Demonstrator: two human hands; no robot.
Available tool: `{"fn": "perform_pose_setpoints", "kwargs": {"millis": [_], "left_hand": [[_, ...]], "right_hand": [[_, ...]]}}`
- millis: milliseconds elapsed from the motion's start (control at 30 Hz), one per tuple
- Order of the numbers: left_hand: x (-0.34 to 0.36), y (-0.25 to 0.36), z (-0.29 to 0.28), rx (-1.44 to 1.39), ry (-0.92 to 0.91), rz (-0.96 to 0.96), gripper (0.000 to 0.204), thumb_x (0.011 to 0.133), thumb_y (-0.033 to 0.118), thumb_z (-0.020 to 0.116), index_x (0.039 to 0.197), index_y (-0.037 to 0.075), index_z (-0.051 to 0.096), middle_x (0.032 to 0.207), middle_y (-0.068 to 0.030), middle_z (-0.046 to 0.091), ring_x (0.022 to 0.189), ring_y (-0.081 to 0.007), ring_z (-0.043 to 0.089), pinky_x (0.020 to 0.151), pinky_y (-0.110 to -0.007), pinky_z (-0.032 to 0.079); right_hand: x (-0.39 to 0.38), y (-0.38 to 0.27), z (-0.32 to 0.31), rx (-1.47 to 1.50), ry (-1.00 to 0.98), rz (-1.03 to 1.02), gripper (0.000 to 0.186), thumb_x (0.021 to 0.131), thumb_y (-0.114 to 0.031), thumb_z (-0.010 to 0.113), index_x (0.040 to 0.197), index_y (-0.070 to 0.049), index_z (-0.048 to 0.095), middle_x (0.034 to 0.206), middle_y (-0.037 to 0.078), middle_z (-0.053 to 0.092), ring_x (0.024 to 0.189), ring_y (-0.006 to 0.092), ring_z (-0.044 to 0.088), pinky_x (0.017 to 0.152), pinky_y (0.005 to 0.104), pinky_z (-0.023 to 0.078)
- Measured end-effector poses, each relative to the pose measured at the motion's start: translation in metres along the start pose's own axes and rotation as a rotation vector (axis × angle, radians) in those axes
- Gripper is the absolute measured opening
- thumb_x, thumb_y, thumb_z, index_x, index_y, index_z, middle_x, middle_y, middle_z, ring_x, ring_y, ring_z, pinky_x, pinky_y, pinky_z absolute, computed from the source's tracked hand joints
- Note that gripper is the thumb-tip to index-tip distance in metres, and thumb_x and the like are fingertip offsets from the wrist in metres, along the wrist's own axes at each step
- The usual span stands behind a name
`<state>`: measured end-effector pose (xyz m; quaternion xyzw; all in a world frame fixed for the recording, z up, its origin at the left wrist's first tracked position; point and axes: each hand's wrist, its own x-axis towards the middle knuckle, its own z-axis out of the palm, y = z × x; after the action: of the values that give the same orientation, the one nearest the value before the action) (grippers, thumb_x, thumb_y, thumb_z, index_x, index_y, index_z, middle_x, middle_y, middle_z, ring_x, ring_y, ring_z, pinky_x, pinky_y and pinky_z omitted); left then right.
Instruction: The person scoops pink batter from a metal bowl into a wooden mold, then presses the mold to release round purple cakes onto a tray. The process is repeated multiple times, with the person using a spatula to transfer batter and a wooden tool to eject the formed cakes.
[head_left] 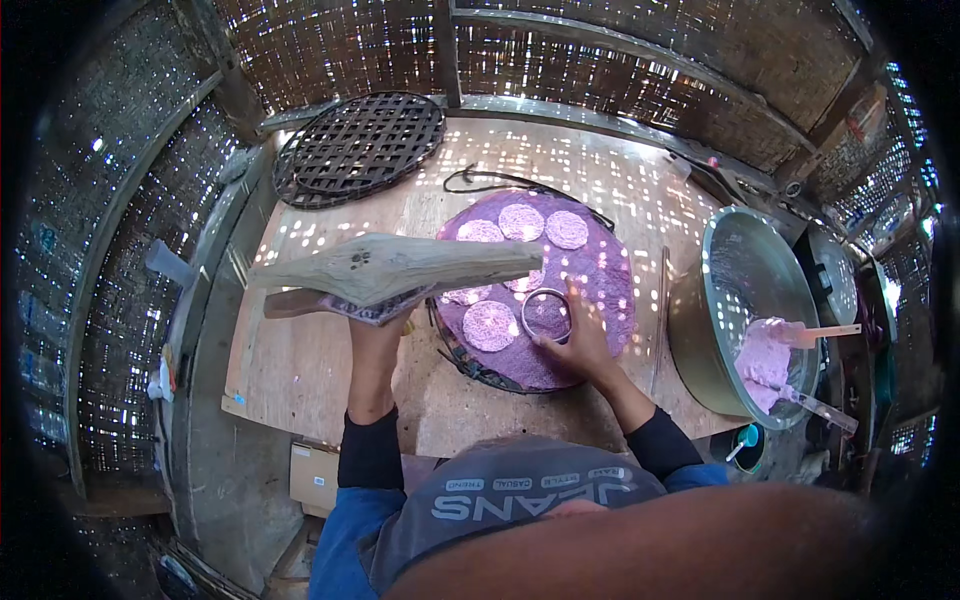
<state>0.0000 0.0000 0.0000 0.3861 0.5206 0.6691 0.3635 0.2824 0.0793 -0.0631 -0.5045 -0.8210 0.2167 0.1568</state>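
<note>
My left hand (382, 332) holds up a large pale wooden press (390, 268) with long tapering ends. The wood hides most of that hand's fingers. Under its right end lies a round tray (510, 388) covered with purple cloth (605, 260). My right hand (585, 340) grips a thin ring mould (547, 316) on the cloth, thumb and fingers at its right side. Purple cloth shows through the ring. Several flat pink discs of noodle-like strands, such as the near disc (490, 326), lie around it, some partly covered by the press.
A large metal basin (690, 325) stands at the right, holding pink dough (762, 365) and a scoop with an orange handle (825, 331). A dark round woven rack (360, 150) lies at the back left of the plywood table (290, 370). Woven walls enclose the space.
</note>
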Motion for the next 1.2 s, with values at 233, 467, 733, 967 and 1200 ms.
{"fn": "perform_pose_setpoints", "kwargs": {"millis": [233, 467, 733, 967, 1200], "left_hand": [[0.001, -0.029, 0.021, 0.741, 0.065, 0.663, 0.046, 0.073, 0.026, 0.069, 0.113, 0.008, 0.054, 0.112, -0.0091, 0.057, 0.104, -0.0307, 0.052, 0.095, -0.041, 0.034], [-0.016, 0.017, 0.077, 0.476, -0.43, 0.661, 0.036, 0.083, 0.02, 0.058, 0.116, 0.008, 0.054, 0.11, -0.0112, 0.058, 0.101, -0.0231, 0.055, 0.089, -0.037, 0.04], [-0.008, 0.069, 0.123, 0.741, -0.9, 0.952, 0.046, 0.069, 0.023, 0.063, 0.11, 0.007, 0.052, 0.084, -0.0089, 0.063, 0.068, -0.02, 0.062, 0.069, -0.038, 0.046], [-0.026, 0.113, 0.118, 1.045, -0.935, 1.017, 0.031, 0.06, 0.023, 0.062, 0.089, 0.013, 0.056, 0.062, -0.0074, 0.057, 0.058, -0.0252, 0.06, 0.057, -0.038, 0.044], [-0.028, 0.116, 0.128, 0.969, -1.243, 0.377, 0.037, 0.06, 0.032, 0.07, 0.088, 0.008, 0.063, 0.076, -0.018, 0.062, 0.072, -0.0343, 0.061, 0.063, -0.04, 0.048]], "right_hand": [[0.004, -0.027, -0.046, 0.448, 0.426, -0.247, 0.081, 0.076, -0.037, 0.066, 0.137, -0.004, 0.024, 0.13, 0.023, 0.039, 0.119, 0.0357, 0.04, 0.101, 0.0428, 0.028], [-0.002, -0.093, -0.151, 0.631, 0.318, -0.4, 0.036, 0.09, -0.031, 0.05, 0.104, 0.001, 0.061, 0.085, 0.011, 0.062, 0.07, 0.0145, 0.061, 0.061, 0.0254, 0.047], [0.025, -0.129, -0.191, 1.341, 0.164, 0.077, 0.039, 0.087, -0.034, 0.054, 0.111, -0.005, 0.043, 0.068, 0.008, 0.053, 0.049, 0.0157, 0.055, 0.045, 0.0312, 0.048], [-0.033, -0.122, -0.198, 0.497, 0.232, -0.285, 0.042, 0.078, -0.013, 0.056, 0.109, 0.001, 0.031, 0.079, 0.007, 0.047, 0.065, 0.0121, 0.049, 0.058, 0.0282, 0.044], [-0.086, -0.11, -0.22, 0.174, 0.318, -0.617, 0.071, 0.077, -0.015, 0.055, 0.128, 0.014, 0.016, 0.087, 0.026, 0.053, 0.078, 0.0308, 0.058, 0.069, 0.0383, 0.045]]}}
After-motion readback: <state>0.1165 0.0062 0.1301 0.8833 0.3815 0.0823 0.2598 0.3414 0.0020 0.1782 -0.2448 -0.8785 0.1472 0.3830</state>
